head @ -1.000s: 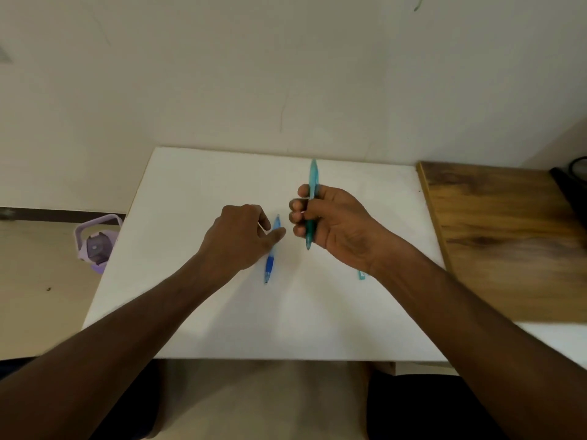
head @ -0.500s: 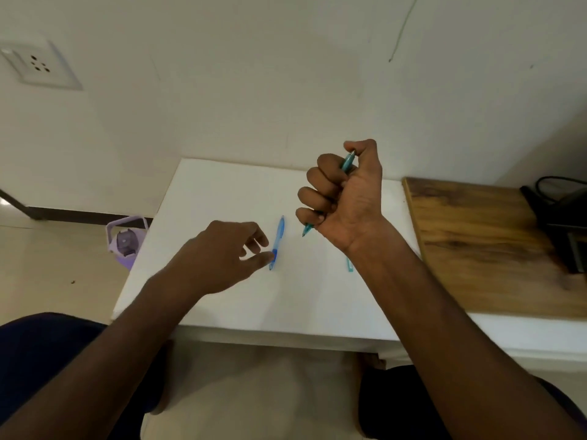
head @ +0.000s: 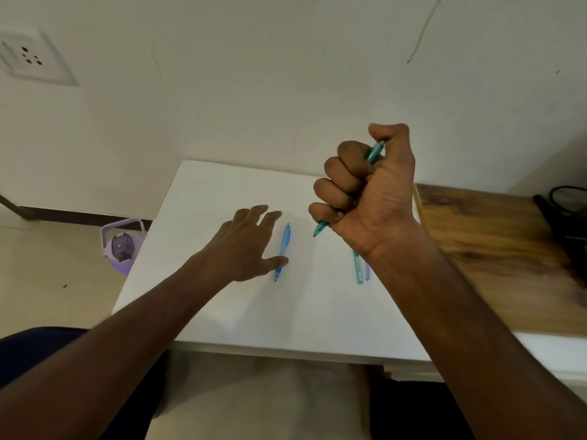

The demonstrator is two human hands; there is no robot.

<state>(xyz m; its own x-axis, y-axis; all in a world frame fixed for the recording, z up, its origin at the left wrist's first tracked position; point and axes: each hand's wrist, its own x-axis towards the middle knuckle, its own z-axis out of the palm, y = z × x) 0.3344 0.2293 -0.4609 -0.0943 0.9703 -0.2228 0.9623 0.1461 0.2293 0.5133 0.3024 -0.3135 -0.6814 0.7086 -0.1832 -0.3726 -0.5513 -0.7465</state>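
**Right hand** (head: 365,198): clenched in a full fist round a teal pen (head: 375,152) and raised above the white table (head: 222,312). The pen passes through the fist at a slant. Its upper end shows between thumb and forefinger. Its writing tip juts out below the little finger, pointing down and to the left. Most of the barrel is hidden inside the grip.

**Left hand** (head: 244,246): released, palm down, fingers spread and nearly straight, held low over the table. It sits to the left of the fist and lower than it. The thumb tip touches the near part of a blue pen (head: 286,239). No finger curls round that pen.

**Blue pen:** it lies flat on the table just right of the left hand, between the two hands. Its length runs away from the person. It is well apart from the tip of the gripped pen.

**Beneath the right wrist:** a second teal pen (head: 358,269) and a pale purple pen (head: 367,275) lie side by side on the table, both partly covered by the wrist.

**Right of the fist:** a wooden tabletop (head: 492,249) adjoins the white table. A black object (head: 568,217) rests at its far edge, too blurred to identify.

**Left of the open hand:** a purple water bottle (head: 122,246) stands on the floor just beyond the table edge. A wall socket (head: 28,58) is on the wall above it.
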